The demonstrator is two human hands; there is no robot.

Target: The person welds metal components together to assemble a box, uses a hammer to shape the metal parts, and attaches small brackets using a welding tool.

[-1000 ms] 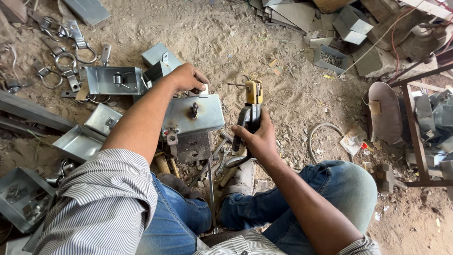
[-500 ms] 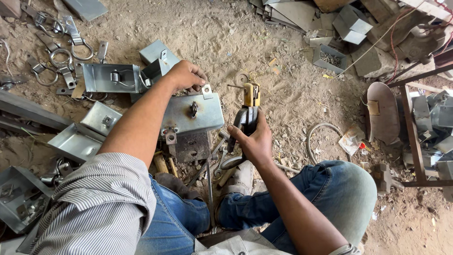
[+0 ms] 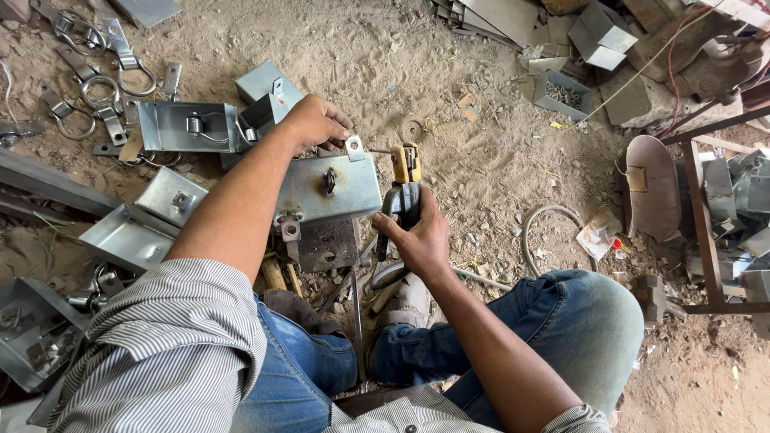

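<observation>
A: Centre of frame. Left hand (image 3: 319, 122) lies knuckles-up on the far edge of the metal box (image 3: 329, 188), fingers curled over the rim, pinning it. The box sits on a rusty block (image 3: 327, 244) in front of the knees.

B: Right hand (image 3: 421, 236)?

A: Wrapped tight round the dark grip of a welding holder (image 3: 405, 184), its yellow head pointing toward the top of the frame, just right of the box. A thin rod seems to stick out leftward from the head toward the box corner; too fine to be sure.

B: How far along?

A: My reading: the box already carries a tab at its upper right corner, another at lower left, and a knob in the middle of its face. No arc or glow visible, so the joint near the upper right tab looks unstarted or between passes. Finished-looking boxes (image 3: 188, 127) lie at upper left beside loose rings (image 3: 100, 88); blank plates (image 3: 128, 236) wait at left. Plenty left in the pile.

B: Change from half a second back?

A: Little. Left hand in the same place on the box. The holder sits much where it was, right-hand grip unchanged; the yellow head is perhaps a touch nearer the tab. Dirt floor (image 3: 481, 96) and welding mask (image 3: 650, 188) at right, unchanged.
</observation>
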